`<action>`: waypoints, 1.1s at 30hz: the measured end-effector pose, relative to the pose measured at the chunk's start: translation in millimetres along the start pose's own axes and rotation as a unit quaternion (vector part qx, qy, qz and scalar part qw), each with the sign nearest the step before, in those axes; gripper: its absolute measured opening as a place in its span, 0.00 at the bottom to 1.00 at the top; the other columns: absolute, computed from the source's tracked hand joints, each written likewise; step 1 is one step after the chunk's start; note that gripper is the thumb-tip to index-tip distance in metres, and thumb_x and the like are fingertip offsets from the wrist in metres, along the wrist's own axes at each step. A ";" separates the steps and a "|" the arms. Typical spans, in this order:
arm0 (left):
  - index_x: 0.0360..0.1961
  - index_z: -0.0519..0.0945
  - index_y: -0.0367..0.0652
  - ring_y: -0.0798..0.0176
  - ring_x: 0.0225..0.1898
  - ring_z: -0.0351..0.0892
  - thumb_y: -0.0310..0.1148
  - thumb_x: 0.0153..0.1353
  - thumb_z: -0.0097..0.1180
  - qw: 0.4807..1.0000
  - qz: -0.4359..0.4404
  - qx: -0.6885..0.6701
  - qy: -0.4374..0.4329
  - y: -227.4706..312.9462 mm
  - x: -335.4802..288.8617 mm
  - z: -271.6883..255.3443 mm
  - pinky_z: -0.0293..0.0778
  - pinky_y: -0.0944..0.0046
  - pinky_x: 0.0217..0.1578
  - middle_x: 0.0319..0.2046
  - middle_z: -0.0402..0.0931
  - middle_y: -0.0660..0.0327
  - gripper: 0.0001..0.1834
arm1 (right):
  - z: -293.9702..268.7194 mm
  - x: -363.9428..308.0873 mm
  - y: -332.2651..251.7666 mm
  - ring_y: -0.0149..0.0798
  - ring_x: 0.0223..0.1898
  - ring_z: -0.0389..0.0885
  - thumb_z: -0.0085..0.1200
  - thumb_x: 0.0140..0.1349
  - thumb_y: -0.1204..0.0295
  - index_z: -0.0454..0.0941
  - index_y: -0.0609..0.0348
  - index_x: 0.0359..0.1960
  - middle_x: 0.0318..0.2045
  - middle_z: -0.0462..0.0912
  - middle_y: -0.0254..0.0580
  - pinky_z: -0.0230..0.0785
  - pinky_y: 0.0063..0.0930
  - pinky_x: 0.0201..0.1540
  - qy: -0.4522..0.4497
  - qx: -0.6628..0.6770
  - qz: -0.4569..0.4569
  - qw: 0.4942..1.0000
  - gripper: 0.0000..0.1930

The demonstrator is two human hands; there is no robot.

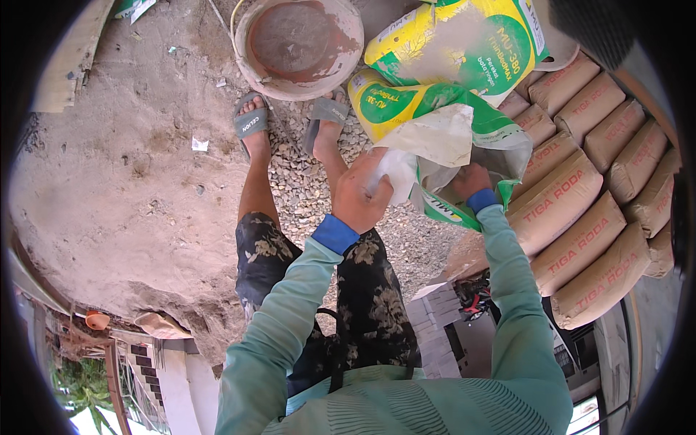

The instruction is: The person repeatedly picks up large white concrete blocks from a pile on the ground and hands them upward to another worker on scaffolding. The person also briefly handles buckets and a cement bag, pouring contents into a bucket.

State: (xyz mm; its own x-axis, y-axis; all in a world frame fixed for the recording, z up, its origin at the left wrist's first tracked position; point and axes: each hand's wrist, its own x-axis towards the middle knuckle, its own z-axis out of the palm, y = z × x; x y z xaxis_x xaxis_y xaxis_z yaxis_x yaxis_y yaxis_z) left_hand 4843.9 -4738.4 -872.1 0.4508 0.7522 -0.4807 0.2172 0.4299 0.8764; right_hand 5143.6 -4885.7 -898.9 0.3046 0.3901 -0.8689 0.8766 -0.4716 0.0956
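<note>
My left hand (365, 190) is closed round the pale torn edge of a green, yellow and white sack (475, 116), at the left side of its mouth. The sack gapes toward me, its pale lining showing. Into that mouth reaches my right hand (471, 181), its fingers mostly hidden in shadow and behind the folds. Just beyond lies another sack (464, 47) of the same colours, plump and dusted with grey powder. How much is inside the opened sack cannot be seen.
A round tub (355, 36) coated with reddish-grey residue stands by my sandalled feet. Stacked brown paper sacks (558, 203) line the right side. Gravel (308, 192) lies under me, and sandy ground (130, 181) spreads to the left, with a board (69, 65) at the far left.
</note>
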 end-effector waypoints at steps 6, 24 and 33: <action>0.59 0.73 0.30 0.46 0.47 0.82 0.24 0.56 0.55 0.999 -0.029 -0.007 -0.030 -1.3 2.1 9.5 0.77 0.56 0.49 0.47 0.80 0.42 0.27 | 27.5 14.1 10.3 0.58 0.47 0.82 0.61 0.51 0.55 0.83 0.60 0.40 0.41 0.84 0.56 0.75 0.47 0.53 0.048 0.045 0.025 0.998 0.21; 0.57 0.76 0.32 0.52 0.42 0.86 0.24 0.55 0.55 0.996 0.015 0.050 -0.077 59.3 -11.3 1.4 0.79 0.59 0.44 0.43 0.82 0.45 0.25 | -84.5 -76.6 24.2 0.40 0.30 0.80 0.67 0.59 0.59 0.84 0.65 0.41 0.30 0.85 0.51 0.73 0.36 0.40 0.073 0.269 -0.130 0.952 0.19; 0.67 0.71 0.45 0.45 0.46 0.84 0.22 0.53 0.53 0.988 0.073 0.113 -0.074 101.3 -7.4 3.3 0.78 0.57 0.46 0.49 0.80 0.44 0.36 | -143.2 -172.3 42.6 0.31 0.30 0.79 0.67 0.60 0.63 0.83 0.67 0.42 0.27 0.83 0.42 0.72 0.28 0.37 0.012 0.324 -0.066 0.944 0.17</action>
State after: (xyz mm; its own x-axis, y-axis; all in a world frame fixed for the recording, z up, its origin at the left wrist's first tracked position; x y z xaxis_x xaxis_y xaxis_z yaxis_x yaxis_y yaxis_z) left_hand 4865.4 -4702.1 -779.7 0.6099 0.7095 -0.3532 0.3211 0.1862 0.9286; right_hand 5181.7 -4859.7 -675.6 0.2228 0.4937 -0.8406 0.4980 -0.7989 -0.3372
